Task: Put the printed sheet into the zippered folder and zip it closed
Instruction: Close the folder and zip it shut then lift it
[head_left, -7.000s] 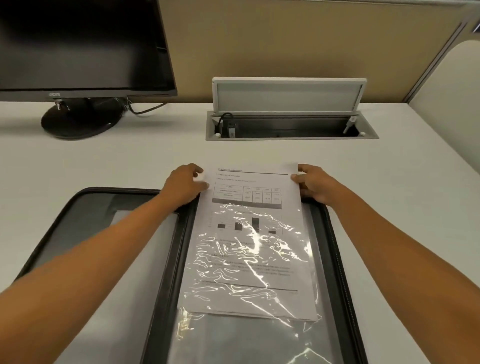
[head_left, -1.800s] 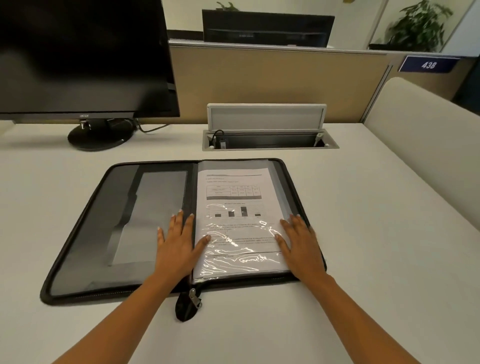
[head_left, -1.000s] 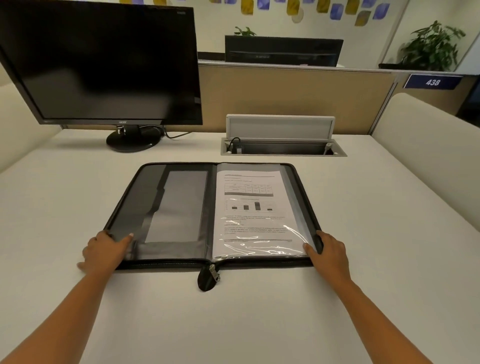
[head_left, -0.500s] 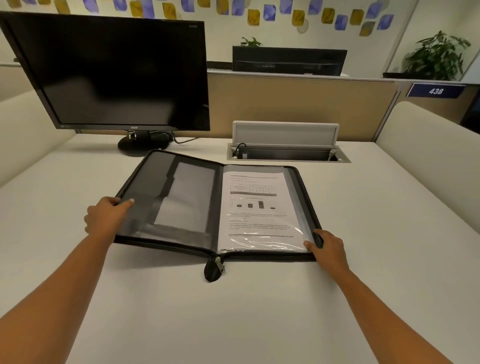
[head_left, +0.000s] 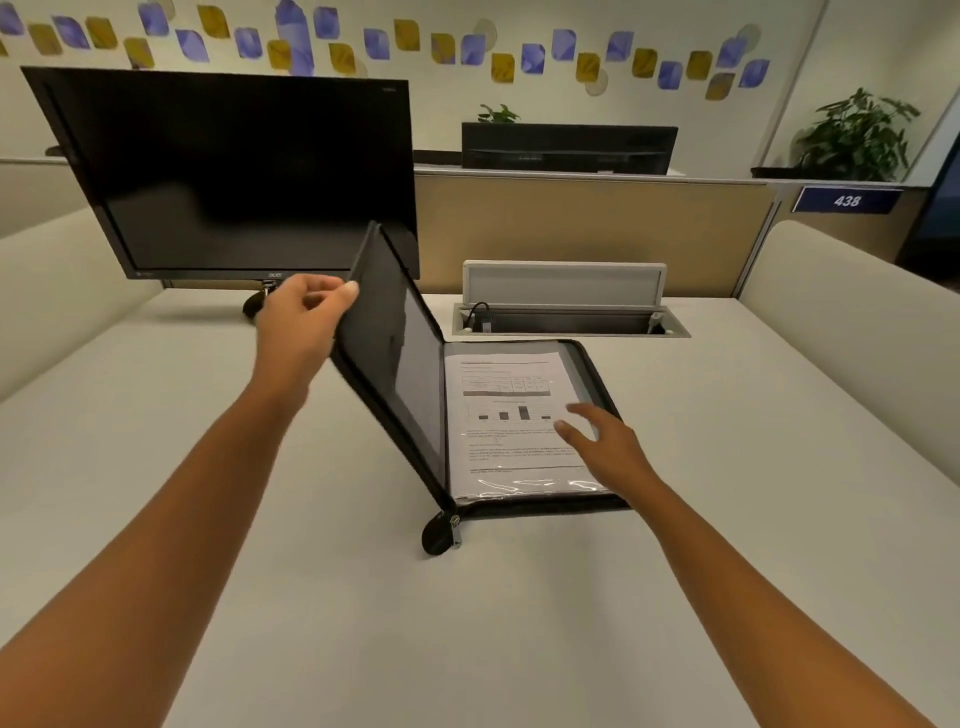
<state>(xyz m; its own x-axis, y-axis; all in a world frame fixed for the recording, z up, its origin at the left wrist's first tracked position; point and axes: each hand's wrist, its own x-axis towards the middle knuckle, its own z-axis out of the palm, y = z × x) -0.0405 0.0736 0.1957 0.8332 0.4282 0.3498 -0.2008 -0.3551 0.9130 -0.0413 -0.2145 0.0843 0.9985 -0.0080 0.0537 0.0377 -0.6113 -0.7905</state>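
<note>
Zip pull (head_left: 441, 535) hangs off the folder's (head_left: 540, 505) near end, at the spine, lying on the desk (head_left: 363, 623). Teeth aren't joined.

Right hand (head_left: 608, 447) is over the folder's right half, fingers fairly straight & spread, clamped on nothing. Can't tell if the tips touch the plastic or hover just above it.

Printed sheet (head_left: 498, 410) lies flat in the folder's right half under a clear sleeve, text up.

Left hand (head_left: 306, 322) has fingers + thumb pinched on the outer edge of the folder's left cover (head_left: 384, 332), which stands nearly upright, hinged at the spine.

Behind the folder is an open cable box (head_left: 566, 317); behind & to its left, a dark monitor (head_left: 234, 171).

Step, imo: sheet's in, cover is being closed, zip not begun. Next needs the right hand out before the cover drops & edges lined up all round. Then one hand pins the folder while the other takes the pull & runs it round the corners w/o snagging the sleeve.
</note>
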